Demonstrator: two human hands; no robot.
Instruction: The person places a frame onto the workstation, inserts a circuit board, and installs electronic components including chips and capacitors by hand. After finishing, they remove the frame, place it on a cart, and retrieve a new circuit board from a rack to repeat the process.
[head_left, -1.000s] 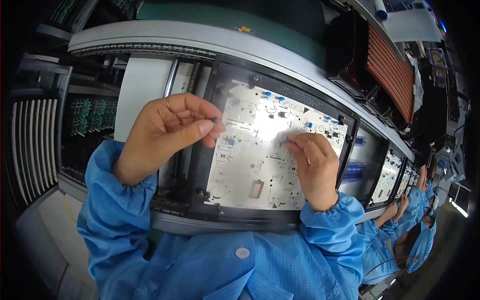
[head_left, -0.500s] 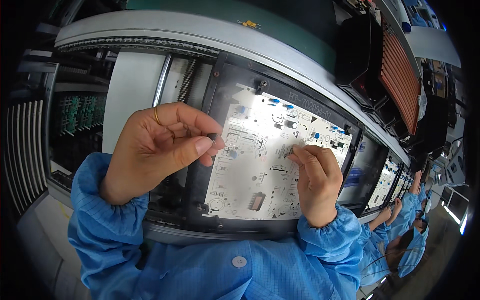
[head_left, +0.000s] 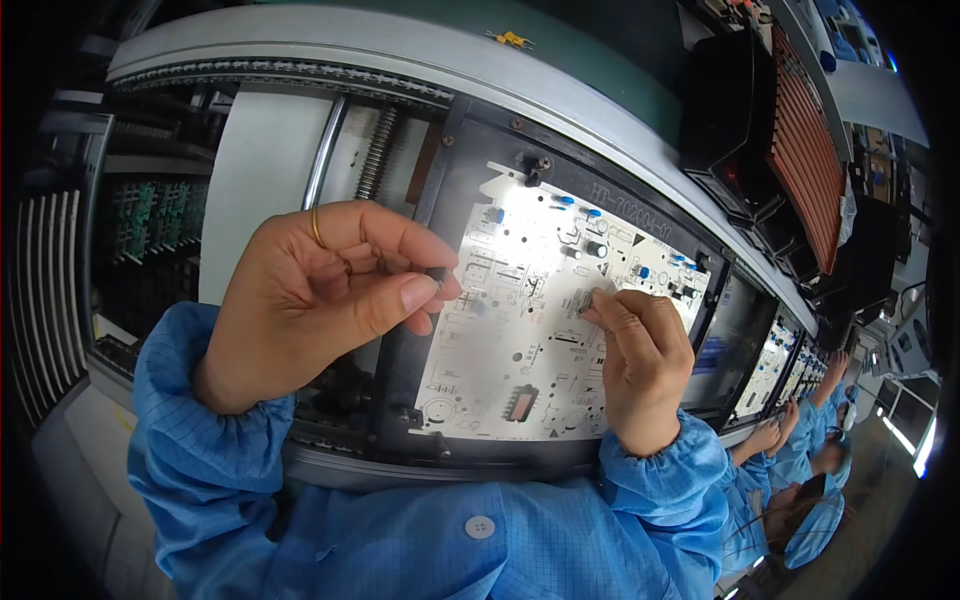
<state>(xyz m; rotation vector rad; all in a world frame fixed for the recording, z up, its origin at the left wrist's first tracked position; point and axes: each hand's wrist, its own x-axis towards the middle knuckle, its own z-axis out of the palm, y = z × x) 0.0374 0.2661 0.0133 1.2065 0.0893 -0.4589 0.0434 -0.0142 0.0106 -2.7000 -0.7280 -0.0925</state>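
A white circuit board [head_left: 480, 370] lies in a dark carrier frame [head_left: 480, 140] in front of me. My left hand [head_left: 340, 290], with a ring on one finger, is held over the board's left edge. Its thumb and fingertips pinch a small black electronic component [head_left: 437, 274]. Over the right half of the board, my right hand [head_left: 645, 365] has its thumb and fingers pressed together close to the surface; whatever is between them is hidden. Blue parts [head_left: 567, 201], a dark round capacitor [head_left: 597, 249] and a long multi-pin part [head_left: 519, 403] sit on the board.
The carrier rests on a conveyor with a pale rail [head_left: 390, 35] along its far side. Yellow parts [head_left: 512, 39] lie on the green surface beyond. A black bin unit [head_left: 735, 120] stands far right. Other boards [head_left: 770, 370] and blue-sleeved co-workers [head_left: 775, 470] line the right.
The board and its carrier appear slightly farther right in view. Both hands keep their pinches, their fingertips shifted a little right with the board.
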